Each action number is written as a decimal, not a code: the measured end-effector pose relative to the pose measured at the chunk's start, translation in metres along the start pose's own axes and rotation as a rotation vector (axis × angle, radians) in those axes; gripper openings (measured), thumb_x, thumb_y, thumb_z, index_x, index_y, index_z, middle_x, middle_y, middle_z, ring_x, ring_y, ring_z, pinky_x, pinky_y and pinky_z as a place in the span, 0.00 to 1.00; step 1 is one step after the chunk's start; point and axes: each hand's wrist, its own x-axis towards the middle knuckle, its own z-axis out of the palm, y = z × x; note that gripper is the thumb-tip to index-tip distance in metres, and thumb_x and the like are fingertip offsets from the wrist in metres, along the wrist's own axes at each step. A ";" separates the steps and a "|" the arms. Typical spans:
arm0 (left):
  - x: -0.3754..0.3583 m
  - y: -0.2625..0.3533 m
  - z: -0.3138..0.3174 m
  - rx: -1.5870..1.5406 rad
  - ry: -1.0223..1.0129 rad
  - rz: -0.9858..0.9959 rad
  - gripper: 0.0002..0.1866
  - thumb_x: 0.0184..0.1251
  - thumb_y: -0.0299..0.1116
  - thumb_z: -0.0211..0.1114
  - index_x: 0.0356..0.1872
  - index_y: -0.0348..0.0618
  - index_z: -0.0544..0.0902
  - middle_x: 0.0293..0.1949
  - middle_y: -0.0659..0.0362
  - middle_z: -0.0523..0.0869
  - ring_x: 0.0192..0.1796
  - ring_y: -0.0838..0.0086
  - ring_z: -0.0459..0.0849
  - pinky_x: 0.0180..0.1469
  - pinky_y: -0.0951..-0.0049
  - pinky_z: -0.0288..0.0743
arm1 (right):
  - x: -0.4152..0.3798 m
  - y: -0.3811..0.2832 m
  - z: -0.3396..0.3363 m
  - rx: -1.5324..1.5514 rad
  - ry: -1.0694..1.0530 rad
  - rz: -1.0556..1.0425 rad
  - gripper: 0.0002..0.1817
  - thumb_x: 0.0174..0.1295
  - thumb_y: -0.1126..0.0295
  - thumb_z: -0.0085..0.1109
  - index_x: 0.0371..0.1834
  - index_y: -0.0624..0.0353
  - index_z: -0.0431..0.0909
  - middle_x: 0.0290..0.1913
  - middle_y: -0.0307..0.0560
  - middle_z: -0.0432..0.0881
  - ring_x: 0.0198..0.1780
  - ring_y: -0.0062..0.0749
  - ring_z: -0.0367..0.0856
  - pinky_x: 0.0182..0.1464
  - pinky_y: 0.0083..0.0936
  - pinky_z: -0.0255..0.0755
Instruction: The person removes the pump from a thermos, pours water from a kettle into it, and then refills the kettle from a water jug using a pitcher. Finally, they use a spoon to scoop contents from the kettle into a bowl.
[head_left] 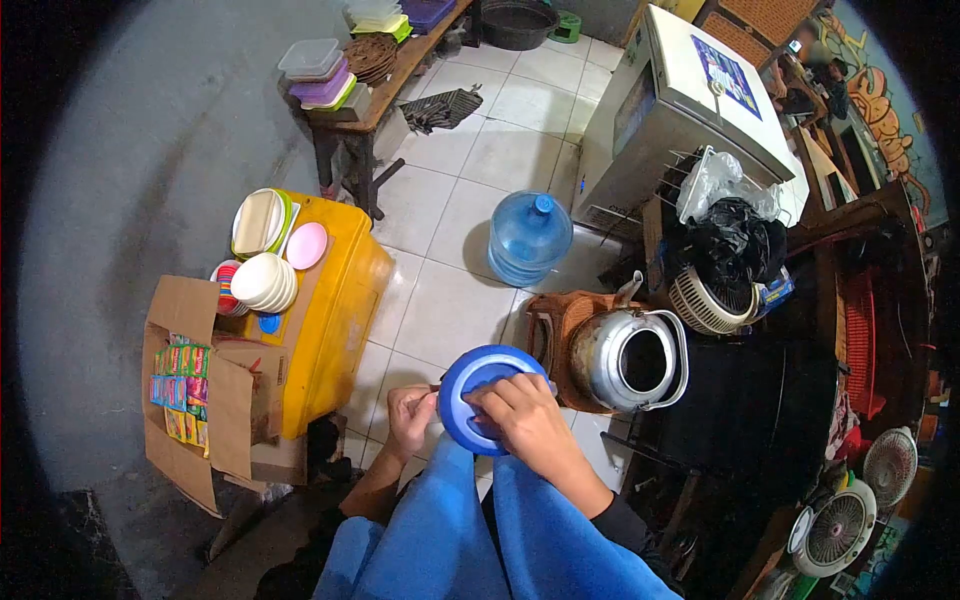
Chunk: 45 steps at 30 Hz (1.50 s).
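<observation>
- Blue lid (461, 384) sits clamped in your right hand (525, 415)
- Your left hand (407, 420) pinches together beside its rim
- Kettle (603, 362) stands rightward, water jug (528, 243) ahead

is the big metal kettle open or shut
Open: no lid sits on the kettle, and its round mouth shows a dark inside. How full it is, I cannot tell.
</observation>
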 end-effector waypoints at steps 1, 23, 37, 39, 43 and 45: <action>0.002 0.001 0.001 0.001 0.001 0.003 0.16 0.53 0.31 0.51 0.10 0.35 0.65 0.10 0.63 0.61 0.15 0.81 0.58 0.18 0.76 0.49 | -0.001 -0.001 -0.002 0.000 0.002 -0.002 0.14 0.45 0.70 0.53 0.38 0.54 0.74 0.32 0.38 0.74 0.37 0.29 0.70 0.42 0.26 0.60; 0.011 -0.003 0.021 0.048 -0.037 0.037 0.21 0.52 0.38 0.51 0.07 0.37 0.59 0.09 0.61 0.57 0.14 0.77 0.55 0.17 0.73 0.45 | -0.024 0.007 -0.006 -0.130 0.063 0.143 0.15 0.47 0.70 0.50 0.40 0.51 0.75 0.34 0.36 0.74 0.36 0.27 0.70 0.41 0.27 0.58; 0.008 -0.029 0.002 0.007 -0.091 0.035 0.19 0.51 0.37 0.50 0.08 0.39 0.57 0.09 0.63 0.58 0.14 0.80 0.55 0.17 0.75 0.46 | -0.016 0.006 -0.001 0.011 0.050 0.169 0.18 0.41 0.62 0.59 0.39 0.47 0.76 0.30 0.35 0.71 0.36 0.28 0.69 0.39 0.28 0.55; 0.009 -0.032 0.003 -0.021 -0.069 0.070 0.19 0.51 0.36 0.49 0.08 0.39 0.56 0.09 0.63 0.57 0.14 0.79 0.55 0.18 0.75 0.46 | -0.014 0.006 0.001 -0.040 0.048 0.102 0.16 0.44 0.61 0.57 0.38 0.48 0.77 0.28 0.36 0.69 0.35 0.28 0.68 0.38 0.28 0.55; 0.012 -0.048 0.012 0.198 0.078 0.316 0.20 0.50 0.36 0.50 0.08 0.37 0.55 0.09 0.62 0.57 0.14 0.78 0.55 0.18 0.74 0.46 | -0.019 0.003 0.007 -0.102 0.101 0.068 0.15 0.45 0.60 0.56 0.38 0.48 0.76 0.27 0.36 0.68 0.34 0.28 0.68 0.38 0.28 0.55; 0.016 -0.048 0.011 0.072 0.032 0.259 0.20 0.50 0.37 0.49 0.08 0.37 0.55 0.09 0.62 0.57 0.14 0.78 0.55 0.17 0.74 0.46 | -0.023 0.004 0.007 -0.105 0.082 0.073 0.15 0.45 0.58 0.56 0.37 0.49 0.76 0.28 0.37 0.67 0.34 0.29 0.67 0.38 0.28 0.55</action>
